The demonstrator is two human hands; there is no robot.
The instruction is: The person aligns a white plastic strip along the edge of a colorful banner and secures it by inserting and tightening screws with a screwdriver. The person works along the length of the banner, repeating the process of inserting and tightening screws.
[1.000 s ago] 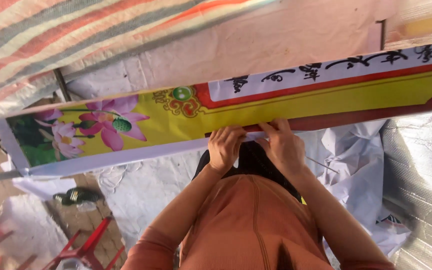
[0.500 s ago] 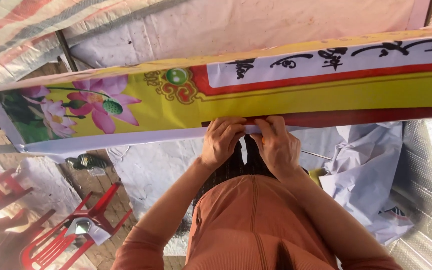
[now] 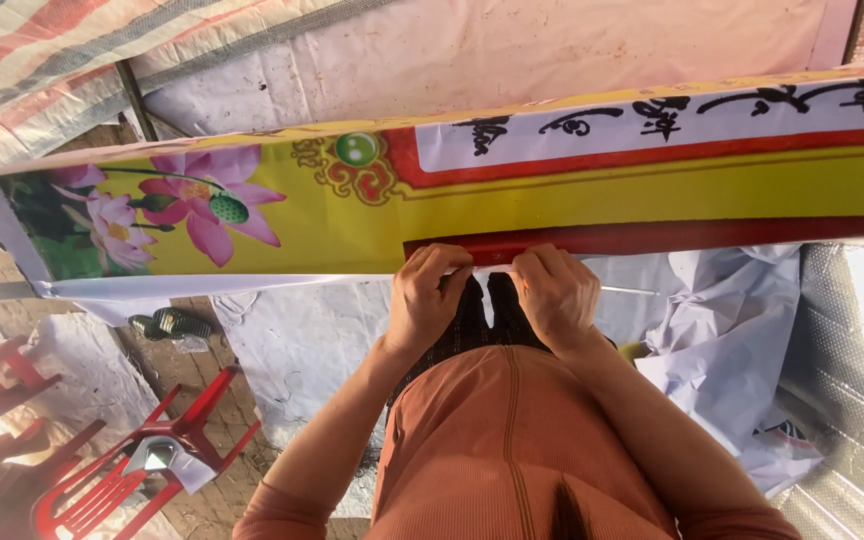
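1. holding the long yellow printed vinyl banner with pink lotus flowers and a red border [image 3: 572, 195] by its lower edge, roughly at the middle of its length, with both hands side by side and nearly touching.
2. left hand [image 3: 430, 300]: closed, fingers curled over and pinching the white hem strip [image 3: 222, 287] where the red border begins; worth keeping the thumb under and the fingers on top so the fold stays flat.
3. right hand [image 3: 555, 297]: closed likewise, gripping the same lower edge just to the right; cannot tell whether anything small sits between its fingers, since the knuckles hide the tips.
4. best done with an even pull from both hands along the edge, no twisting, so the hem lies straight and the print does not crease.
5. better to work in short stretches, sliding one hand while the other stays pinched, because the banner hangs free at its left end and probably sags if released.
6. elbows close to the orange ribbed top [image 3: 512, 450] give steadier control.
7. underfoot and to the right, loose white sheeting [image 3: 722, 320]; at lower left, red plastic chairs [image 3: 122, 470], well apart from the hands; worth keeping the banner's lower edge lifted clear of both.
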